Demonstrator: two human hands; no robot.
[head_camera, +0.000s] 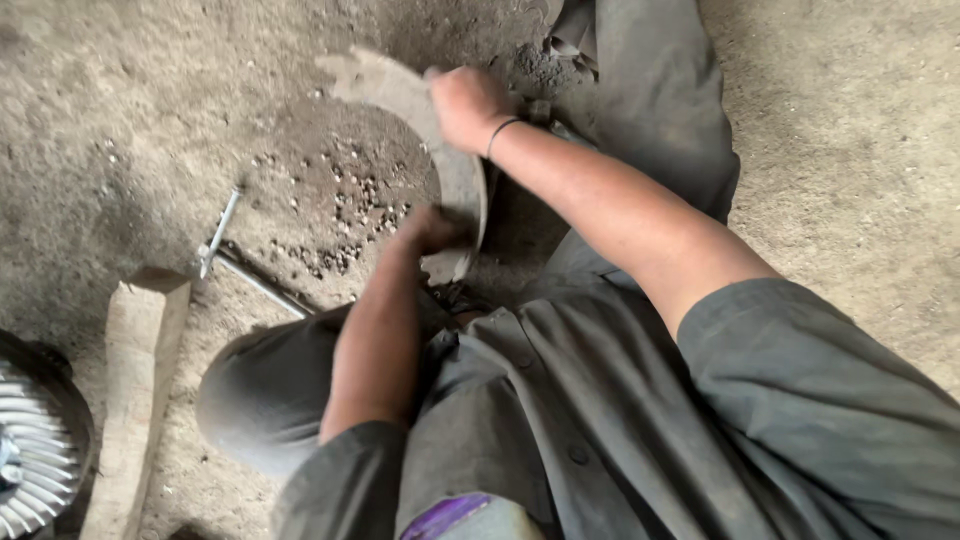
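Note:
A curved, dusty grey metal brake shoe (400, 95) stands on edge over the dirt floor, arcing from upper left down to the centre. My right hand (468, 105) is closed around its upper middle part; a thin black band circles that wrist. My left hand (428, 230) grips the shoe's lower end from the left side. My grey sleeves, shirt and bent knee fill the lower part of the view.
Several small rivets or pebbles (345, 215) lie scattered on the dirt left of the shoe. A metal rod tool with a cross handle (235, 255) rests nearby. A wooden block (135, 385) and a finned round metal part (30, 445) sit at the lower left.

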